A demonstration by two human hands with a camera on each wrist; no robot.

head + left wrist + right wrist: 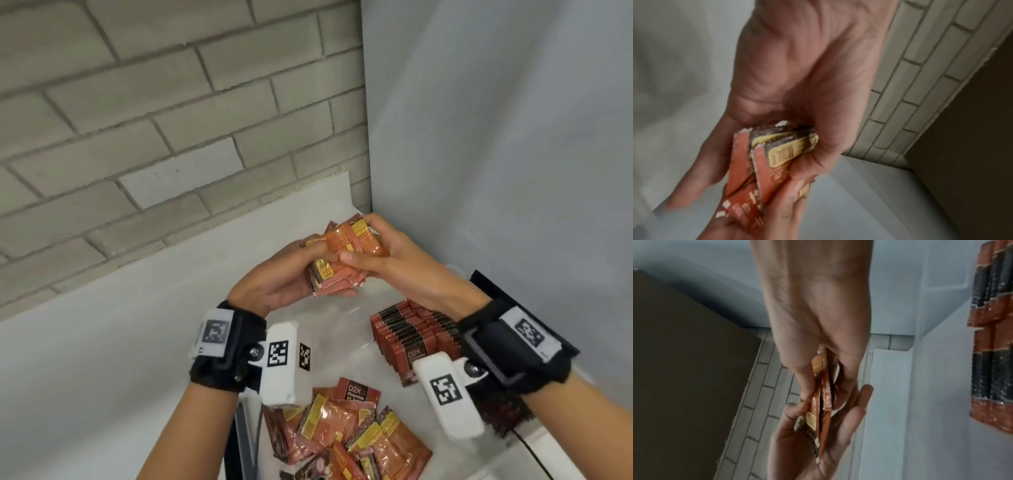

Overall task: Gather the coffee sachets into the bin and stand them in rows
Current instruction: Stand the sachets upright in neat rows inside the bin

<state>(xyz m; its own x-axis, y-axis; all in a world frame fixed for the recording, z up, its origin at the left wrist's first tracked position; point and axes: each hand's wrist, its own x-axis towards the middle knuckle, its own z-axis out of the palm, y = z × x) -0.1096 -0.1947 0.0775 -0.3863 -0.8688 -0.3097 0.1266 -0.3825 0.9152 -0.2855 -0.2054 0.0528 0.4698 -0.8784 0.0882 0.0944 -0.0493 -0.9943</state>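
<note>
Bare workroom, brick wall [137,113], white counter [102,342]

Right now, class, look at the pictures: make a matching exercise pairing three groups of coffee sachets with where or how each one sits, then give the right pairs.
Things:
1. bundle of sachets
2. standing sachets
3. loose sachets

States:
A. heaped in a jumble, nearest the person
B. upright in rows, below the right hand
C. held between the right hand and the left hand

Pairs: 1-C, 2-B, 3-A
</note>
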